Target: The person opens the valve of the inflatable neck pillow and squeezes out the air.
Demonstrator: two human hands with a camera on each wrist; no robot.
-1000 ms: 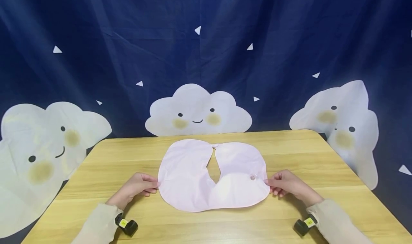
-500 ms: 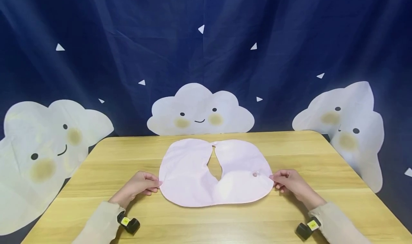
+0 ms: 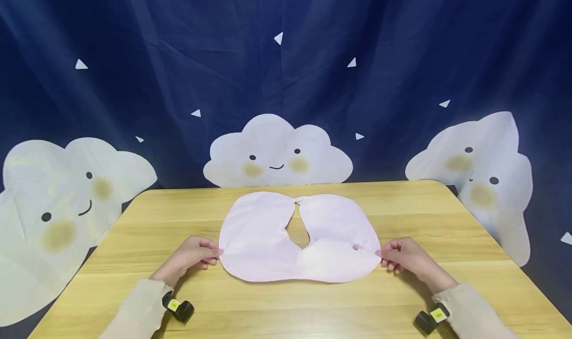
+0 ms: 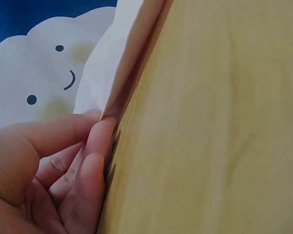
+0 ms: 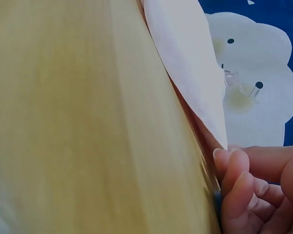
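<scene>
A pale pink, flat inflatable neck pillow [image 3: 254, 239] lies on the table, with a slot-like opening in its middle and its two ends meeting at the far side. On its right half is a small clear valve [image 3: 356, 247], which also stands up beyond the edge in the right wrist view. My left hand [image 3: 192, 254] pinches the pillow's left edge between thumb and index finger. At the opposite edge, my right hand [image 3: 404, 257] pinches the fabric close to the valve. Both wrist views show the edge raised slightly off the wood at the fingertips.
The light wooden table [image 3: 286, 311] extends on all sides of the pillow. Behind it hangs a dark blue curtain [image 3: 313, 81] with white clouds and small triangles. A black wrist camera [image 3: 183, 310] is on the left wrist, another camera [image 3: 426, 321] on the right.
My right hand has shifted slightly right, drawing the pillow's right edge outward. The pillow looks wider and its near edge has moved a little away from me. Both pinches are kept.
</scene>
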